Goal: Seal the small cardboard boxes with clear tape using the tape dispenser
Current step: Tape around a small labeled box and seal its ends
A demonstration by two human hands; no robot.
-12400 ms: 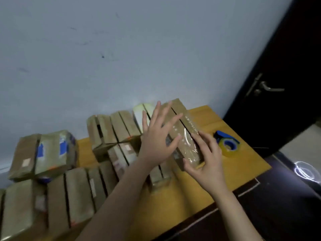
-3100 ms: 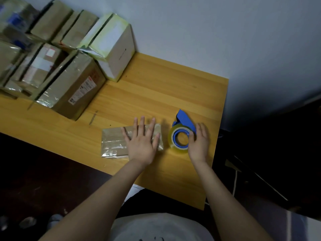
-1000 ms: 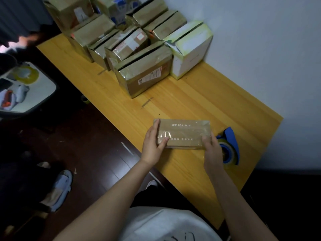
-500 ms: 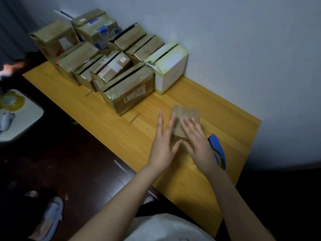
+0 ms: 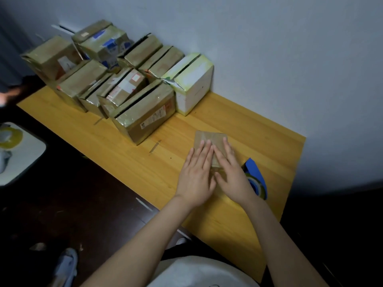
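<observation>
Many boxes [image 5: 122,88] — wooden table [image 5: 255,129], wall [image 5: 279,48]

A yellow wooden table [image 5: 259,129] stands against a pale wall [image 5: 269,48], above a dark floor [image 5: 72,204]. A white rounded surface [image 5: 31,154] shows partly at the left edge. A light shoe [image 5: 66,264] lies on the floor near the bottom.

left grip [image 5: 196,177]: flat, fingers straight, palm down | right grip [image 5: 233,172]: flat, fingers straight, beside left
</observation>
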